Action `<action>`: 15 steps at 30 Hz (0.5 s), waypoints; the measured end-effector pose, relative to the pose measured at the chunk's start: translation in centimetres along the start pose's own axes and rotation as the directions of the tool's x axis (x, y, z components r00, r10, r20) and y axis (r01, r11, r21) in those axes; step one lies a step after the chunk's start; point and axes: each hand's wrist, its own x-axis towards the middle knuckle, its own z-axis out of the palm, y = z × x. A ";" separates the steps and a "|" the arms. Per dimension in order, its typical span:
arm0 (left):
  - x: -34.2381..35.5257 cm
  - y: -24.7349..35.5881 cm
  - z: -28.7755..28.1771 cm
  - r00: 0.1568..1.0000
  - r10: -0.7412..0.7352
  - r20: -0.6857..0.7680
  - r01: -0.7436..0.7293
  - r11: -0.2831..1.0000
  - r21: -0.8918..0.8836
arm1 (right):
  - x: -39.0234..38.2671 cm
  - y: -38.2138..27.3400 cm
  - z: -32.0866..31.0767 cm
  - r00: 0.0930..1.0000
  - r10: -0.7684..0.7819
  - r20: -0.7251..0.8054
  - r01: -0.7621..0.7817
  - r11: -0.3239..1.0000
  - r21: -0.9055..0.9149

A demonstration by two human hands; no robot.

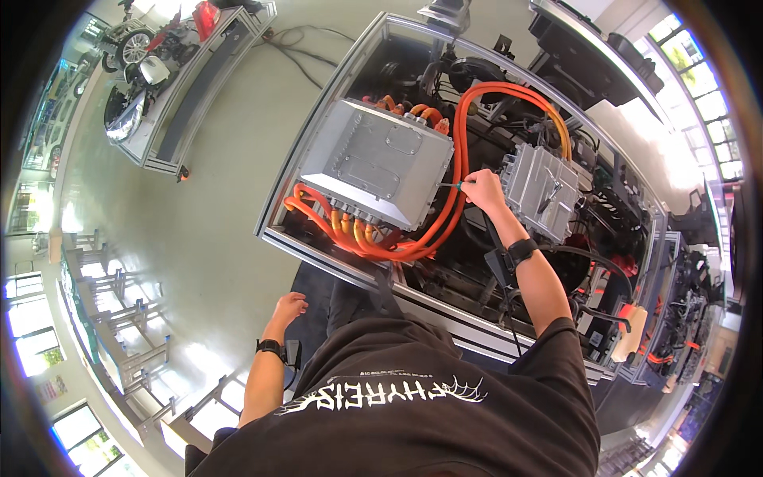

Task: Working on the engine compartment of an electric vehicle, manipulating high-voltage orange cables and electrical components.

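Note:
My right hand (484,191) is closed around the green handle of a screwdriver (455,185). The tool's thin shaft points left, its tip at the right side wall of a large silver metal box (373,163). Whether the tip sits on a screw is too small to tell. Thick orange cables (459,151) loop past that side of the box, just by the screwdriver. Down at my left, away from the equipment, my left hand (289,308) hangs with loosely bent fingers and nothing in it.
The box sits in an aluminium-profile frame (318,256) with a second silver unit (542,191) to its right. A tool lies on that unit. A pale yellow block (630,332) is at the frame's right end. Another stand (199,91) holds vehicle parts at far left; tables line the left.

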 end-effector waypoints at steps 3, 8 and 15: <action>-0.2 0.8 0.6 1.000 0.002 0.016 -0.002 1.000 0.022 | 0.3 0.3 -0.4 0.999 0.035 0.024 -0.036 0.999 0.041; 0.0 0.2 0.2 0.998 0.048 0.045 -0.052 0.994 0.092 | 0.0 -0.4 -0.3 0.999 0.034 0.013 -0.035 0.998 0.043; 0.0 0.5 0.0 0.997 0.045 0.058 -0.048 0.997 0.058 | 0.0 -0.2 -0.1 1.000 0.012 -0.014 -0.012 0.999 0.030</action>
